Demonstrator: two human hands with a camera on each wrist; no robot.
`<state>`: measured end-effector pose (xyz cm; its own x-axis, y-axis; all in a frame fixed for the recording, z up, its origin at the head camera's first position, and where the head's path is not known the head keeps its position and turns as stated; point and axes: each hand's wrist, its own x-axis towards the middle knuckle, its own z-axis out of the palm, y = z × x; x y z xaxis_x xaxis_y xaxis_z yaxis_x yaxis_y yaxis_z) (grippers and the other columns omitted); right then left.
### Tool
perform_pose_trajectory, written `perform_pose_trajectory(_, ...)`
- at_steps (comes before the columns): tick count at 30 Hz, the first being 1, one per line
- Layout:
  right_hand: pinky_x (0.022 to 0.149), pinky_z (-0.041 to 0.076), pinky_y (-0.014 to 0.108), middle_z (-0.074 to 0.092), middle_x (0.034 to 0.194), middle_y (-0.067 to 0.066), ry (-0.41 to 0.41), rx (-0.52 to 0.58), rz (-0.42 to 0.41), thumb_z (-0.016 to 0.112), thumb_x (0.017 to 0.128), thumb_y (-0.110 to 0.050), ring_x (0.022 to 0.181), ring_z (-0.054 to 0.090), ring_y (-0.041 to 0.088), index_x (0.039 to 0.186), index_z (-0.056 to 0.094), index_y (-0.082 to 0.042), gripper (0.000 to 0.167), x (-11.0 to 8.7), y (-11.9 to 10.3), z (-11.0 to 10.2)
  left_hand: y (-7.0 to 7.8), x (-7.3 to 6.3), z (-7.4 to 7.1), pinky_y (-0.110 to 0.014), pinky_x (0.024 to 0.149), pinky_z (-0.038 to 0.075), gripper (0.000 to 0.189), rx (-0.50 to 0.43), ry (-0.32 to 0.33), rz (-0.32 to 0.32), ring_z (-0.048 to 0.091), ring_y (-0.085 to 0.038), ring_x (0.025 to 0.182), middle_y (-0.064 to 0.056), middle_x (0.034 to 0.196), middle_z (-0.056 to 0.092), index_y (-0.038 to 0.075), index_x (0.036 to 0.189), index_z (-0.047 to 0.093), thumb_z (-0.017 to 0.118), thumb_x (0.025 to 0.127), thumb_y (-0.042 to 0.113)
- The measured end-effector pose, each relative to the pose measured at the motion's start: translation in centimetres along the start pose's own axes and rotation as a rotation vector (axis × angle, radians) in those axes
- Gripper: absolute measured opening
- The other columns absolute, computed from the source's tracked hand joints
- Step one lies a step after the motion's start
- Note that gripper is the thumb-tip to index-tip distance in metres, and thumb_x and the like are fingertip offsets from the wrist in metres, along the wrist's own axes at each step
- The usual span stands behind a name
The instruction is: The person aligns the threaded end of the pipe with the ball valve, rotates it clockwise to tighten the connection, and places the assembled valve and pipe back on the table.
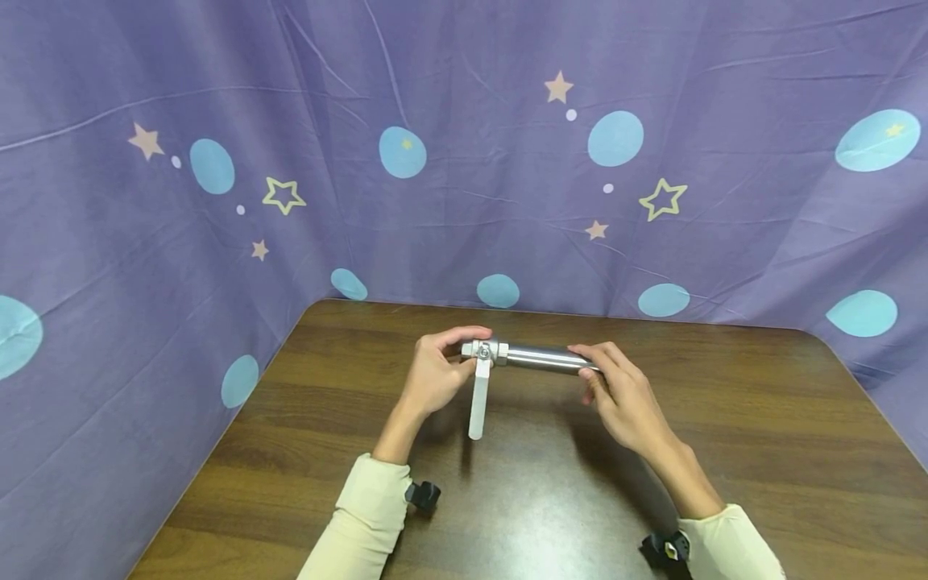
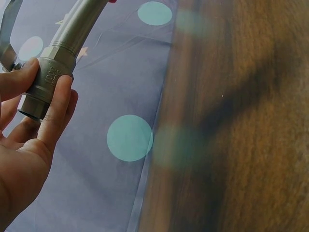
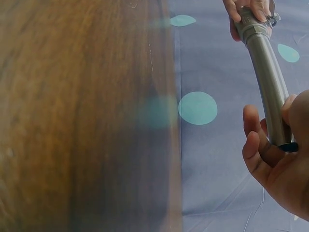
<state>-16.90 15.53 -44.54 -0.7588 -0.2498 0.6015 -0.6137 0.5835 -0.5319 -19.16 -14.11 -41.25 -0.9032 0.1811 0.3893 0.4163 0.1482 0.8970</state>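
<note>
Above the table, both hands hold a metal ball valve [image 1: 484, 350] joined to a smooth steel pipe [image 1: 545, 358]. My left hand [image 1: 437, 372] grips the valve body between thumb and fingers. In the left wrist view raised lettering shows on the valve body [image 2: 48, 72], and its open threaded end points down between the fingers. A long pale lever handle [image 1: 478, 401] hangs from the valve toward me. With thumb and fingers, my right hand [image 1: 625, 396] holds the far end of the pipe, seen close in the right wrist view as a steel tube [image 3: 268, 82].
A brown wood-grain table [image 1: 348, 451] lies below, with shadows of the hands on it. Behind and to the left hangs a purple curtain [image 1: 464, 209] with stars and blue spots. A black wrist device [image 1: 424, 496] sits at each sleeve cuff.
</note>
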Motion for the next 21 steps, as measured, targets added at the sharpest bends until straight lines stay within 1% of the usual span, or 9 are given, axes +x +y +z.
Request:
perform_pose_trajectory(3,0.067,0.051,0.011,0.067,0.108,0.003,0.006,0.012,-0.009,0.067,0.101,0.002,0.066,0.068,0.006,0.138,0.068,-0.006,0.038,-0.01,-0.02,0.07,-0.03,0.02,-0.04,-0.034,0.089,0.065,0.045,0.003,0.0,0.001,0.069,-0.011,0.1,-0.025,0.126,0.076,-0.006,0.122,0.076,0.065,0.08,-0.02)
perform_pose_trajectory(6,0.071,0.051,0.011,0.066,0.116,0.008,0.007,0.032,-0.009,0.068,0.1,0.001,0.073,0.071,0.011,0.14,0.066,-0.005,0.04,-0.03,-0.1,0.2,-0.05,0.02,-0.08,-0.038,0.09,0.065,0.045,0.001,0.0,0.002,0.069,-0.012,0.101,-0.025,0.126,0.076,-0.007,0.122,0.076,0.065,0.08,-0.02)
perform_pose_trajectory(8,0.076,0.05,0.012,0.063,0.123,0.012,0.011,0.028,-0.007,0.072,0.099,0.0,0.088,0.07,0.015,0.143,0.064,-0.004,0.045,-0.06,-0.17,0.27,-0.03,0.02,-0.08,-0.037,0.09,0.065,0.045,0.002,0.003,0.003,0.069,-0.014,0.102,-0.025,0.126,0.076,-0.008,0.122,0.075,0.065,0.08,-0.02)
perform_pose_trajectory(10,0.079,0.049,0.014,0.06,0.13,0.014,0.017,0.01,-0.001,0.076,0.096,-0.002,0.101,0.066,0.018,0.145,0.062,-0.005,0.05,-0.1,-0.24,0.32,-0.03,0.04,-0.08,-0.035,0.089,0.065,0.045,0.001,0.007,0.004,0.069,-0.016,0.101,-0.026,0.126,0.076,-0.009,0.122,0.075,0.064,0.08,-0.02)
perform_pose_trajectory(12,0.079,0.049,0.017,0.057,0.133,0.016,0.025,-0.01,0.005,0.079,0.094,-0.002,0.107,0.06,0.019,0.145,0.061,-0.006,0.055,-0.14,-0.32,0.34,-0.03,0.04,-0.07,-0.034,0.089,0.065,0.045,0.002,0.012,0.005,0.069,-0.016,0.1,-0.026,0.126,0.076,-0.008,0.122,0.075,0.064,0.08,-0.02)
perform_pose_trajectory(13,0.076,0.049,0.018,0.057,0.134,0.017,0.029,-0.013,0.008,0.079,0.093,-0.001,0.107,0.058,0.02,0.144,0.061,-0.005,0.055,-0.14,-0.35,0.35,-0.03,0.03,-0.06,-0.033,0.088,0.065,0.045,0.004,0.016,0.006,0.069,-0.016,0.1,-0.026,0.125,0.076,-0.008,0.122,0.076,0.065,0.08,-0.02)
perform_pose_trajectory(14,0.073,0.051,0.018,0.056,0.134,0.017,0.034,-0.012,0.011,0.079,0.092,0.001,0.104,0.058,0.019,0.144,0.061,-0.005,0.055,-0.15,-0.38,0.37,-0.04,0.02,-0.05,-0.033,0.088,0.065,0.045,0.004,0.017,0.007,0.069,-0.015,0.1,-0.026,0.125,0.076,-0.007,0.121,0.076,0.065,0.08,-0.02)
perform_pose_trajectory(17,0.067,0.055,0.016,0.056,0.133,0.019,0.047,-0.003,0.017,0.077,0.092,0.007,0.092,0.063,0.016,0.141,0.061,-0.004,0.053,-0.12,-0.46,0.41,-0.06,0.0,-0.01,-0.032,0.087,0.065,0.045,0.003,0.019,0.006,0.069,-0.012,0.099,-0.025,0.125,0.076,-0.006,0.121,0.077,0.065,0.08,-0.019)
perform_pose_trajectory(21,0.067,0.057,0.013,0.057,0.129,0.019,0.06,0.008,0.016,0.077,0.091,0.01,0.081,0.07,0.015,0.137,0.062,-0.003,0.05,-0.03,-0.5,0.47,-0.12,0.01,0.03,-0.029,0.086,0.065,0.046,-0.001,0.017,0.005,0.069,-0.01,0.099,-0.024,0.125,0.076,-0.005,0.121,0.077,0.065,0.08,-0.019)
